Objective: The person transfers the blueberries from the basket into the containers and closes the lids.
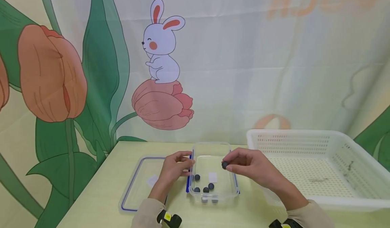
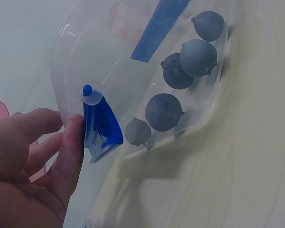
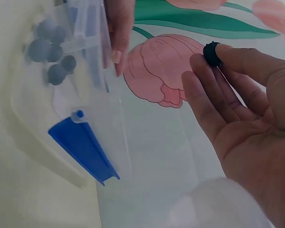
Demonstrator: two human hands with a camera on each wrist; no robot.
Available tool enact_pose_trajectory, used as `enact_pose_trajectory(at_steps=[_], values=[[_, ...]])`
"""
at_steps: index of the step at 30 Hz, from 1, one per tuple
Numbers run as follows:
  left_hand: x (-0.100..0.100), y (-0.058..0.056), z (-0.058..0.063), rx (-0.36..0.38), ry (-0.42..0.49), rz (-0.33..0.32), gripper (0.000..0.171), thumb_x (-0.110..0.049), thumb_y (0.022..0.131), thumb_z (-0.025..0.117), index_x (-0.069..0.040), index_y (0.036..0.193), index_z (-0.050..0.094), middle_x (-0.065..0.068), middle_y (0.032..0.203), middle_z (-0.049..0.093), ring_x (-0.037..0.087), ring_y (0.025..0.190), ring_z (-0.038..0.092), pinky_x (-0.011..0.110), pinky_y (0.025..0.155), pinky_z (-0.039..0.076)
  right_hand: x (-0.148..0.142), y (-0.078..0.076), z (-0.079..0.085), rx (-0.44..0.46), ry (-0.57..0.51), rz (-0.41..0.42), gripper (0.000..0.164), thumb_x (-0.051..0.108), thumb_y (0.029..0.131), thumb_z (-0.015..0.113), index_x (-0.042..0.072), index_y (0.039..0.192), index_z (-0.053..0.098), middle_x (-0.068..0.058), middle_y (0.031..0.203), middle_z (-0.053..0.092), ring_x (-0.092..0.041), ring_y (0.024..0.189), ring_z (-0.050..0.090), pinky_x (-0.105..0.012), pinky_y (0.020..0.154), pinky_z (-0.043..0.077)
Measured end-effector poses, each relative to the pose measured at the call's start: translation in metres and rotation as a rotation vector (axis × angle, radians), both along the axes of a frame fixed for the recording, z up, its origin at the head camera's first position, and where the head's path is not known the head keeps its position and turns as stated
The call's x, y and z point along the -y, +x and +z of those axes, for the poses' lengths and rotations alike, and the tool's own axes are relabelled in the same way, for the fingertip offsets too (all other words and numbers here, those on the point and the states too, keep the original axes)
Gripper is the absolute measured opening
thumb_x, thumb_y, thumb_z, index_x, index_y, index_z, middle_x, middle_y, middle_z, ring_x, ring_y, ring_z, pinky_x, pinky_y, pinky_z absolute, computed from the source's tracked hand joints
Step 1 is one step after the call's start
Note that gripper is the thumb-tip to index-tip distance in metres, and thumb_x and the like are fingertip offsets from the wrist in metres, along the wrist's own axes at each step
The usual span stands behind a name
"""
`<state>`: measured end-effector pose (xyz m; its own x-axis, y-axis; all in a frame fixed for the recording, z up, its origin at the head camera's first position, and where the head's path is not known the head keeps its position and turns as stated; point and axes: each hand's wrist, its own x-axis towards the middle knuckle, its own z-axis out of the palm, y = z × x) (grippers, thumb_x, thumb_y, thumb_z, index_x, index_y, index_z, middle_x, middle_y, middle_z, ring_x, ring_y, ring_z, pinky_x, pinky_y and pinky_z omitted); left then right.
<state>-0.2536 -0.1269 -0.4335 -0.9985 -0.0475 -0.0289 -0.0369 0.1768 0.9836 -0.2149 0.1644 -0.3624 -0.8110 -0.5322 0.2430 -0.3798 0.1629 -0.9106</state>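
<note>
A clear plastic box (image 1: 214,158) with blue side clips stands on the table, several dark blueberries (image 1: 211,186) lying at its near end. My left hand (image 1: 174,168) holds the box's left side; in the left wrist view, its fingertips meet at the wall beside a blue clip (image 2: 100,126). Above the box's right rim, my right hand (image 1: 254,165) pinches one blueberry (image 3: 212,54) between thumb and fingertips. Larger in the left wrist view, the blueberries (image 2: 164,112) inside show small pointed crowns. A white square (image 1: 212,177) shows at the box's bottom.
Left of the box lies a clear lid (image 1: 129,190) with a blue seal, partly behind my left forearm. A large white perforated basket (image 1: 317,201) stands to the right, close to my right forearm. Behind the table (image 1: 100,190) hangs a printed curtain (image 1: 219,69).
</note>
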Motion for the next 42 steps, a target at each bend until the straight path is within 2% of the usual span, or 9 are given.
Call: enact_pose_trajectory(at_steps=[3, 11, 18, 23, 33, 42], values=[[0.001, 0.0, -0.001, 0.004, 0.0, -0.003, 0.041, -0.016, 0.096, 0.08, -0.007, 0.135, 0.071, 0.011, 0.109, 0.068, 0.021, 0.09, 0.072, 0.03, 0.073, 0.065, 0.009, 0.003, -0.006, -0.031, 0.047, 0.009, 0.018, 0.013, 0.1, 0.075, 0.006, 0.116, 0.074, -0.011, 0.111, 0.075, -0.022, 0.097, 0.075, -0.033, 0.087, 0.062], [0.004, 0.002, -0.004, -0.008, -0.015, -0.006, 0.041, -0.017, 0.097, 0.08, -0.007, 0.136, 0.071, 0.012, 0.11, 0.068, 0.022, 0.092, 0.072, 0.03, 0.073, 0.065, 0.026, 0.011, -0.016, -0.036, 0.182, 0.017, 0.011, 0.009, 0.099, 0.076, 0.007, 0.11, 0.075, -0.002, 0.104, 0.076, -0.022, 0.093, 0.075, -0.027, 0.08, 0.06], [0.006, 0.005, -0.004, -0.018, -0.019, -0.006, 0.043, -0.018, 0.096, 0.08, -0.007, 0.136, 0.07, 0.011, 0.109, 0.068, 0.021, 0.091, 0.072, 0.031, 0.074, 0.065, 0.038, 0.016, -0.025, -0.067, 0.283, 0.043, 0.011, 0.006, 0.097, 0.077, 0.009, 0.107, 0.075, -0.003, 0.101, 0.077, -0.013, 0.089, 0.074, -0.026, 0.079, 0.059], [0.006, 0.006, -0.004, -0.013, -0.016, -0.008, 0.041, -0.017, 0.097, 0.079, -0.008, 0.137, 0.07, 0.011, 0.109, 0.068, 0.021, 0.091, 0.072, 0.029, 0.073, 0.064, 0.043, 0.02, -0.028, -0.072, 0.292, 0.05, 0.011, 0.003, 0.096, 0.077, 0.005, 0.106, 0.075, -0.005, 0.101, 0.077, -0.011, 0.087, 0.073, -0.026, 0.078, 0.06], [0.006, 0.007, -0.003, -0.014, -0.012, -0.021, 0.041, -0.017, 0.098, 0.079, -0.008, 0.136, 0.071, 0.011, 0.109, 0.068, 0.02, 0.091, 0.071, 0.03, 0.074, 0.065, 0.046, 0.024, -0.033, -0.086, 0.315, 0.057, 0.011, 0.005, 0.096, 0.077, 0.005, 0.108, 0.075, -0.005, 0.102, 0.077, -0.009, 0.089, 0.073, -0.026, 0.079, 0.06], [0.007, 0.008, -0.004, -0.023, 0.029, -0.044, 0.042, -0.015, 0.096, 0.08, -0.006, 0.136, 0.071, 0.012, 0.108, 0.068, 0.02, 0.088, 0.069, 0.032, 0.073, 0.065, 0.046, 0.029, -0.033, -0.114, 0.316, 0.044, 0.013, 0.006, 0.098, 0.076, 0.004, 0.111, 0.075, -0.006, 0.106, 0.077, -0.009, 0.091, 0.073, -0.026, 0.081, 0.06]])
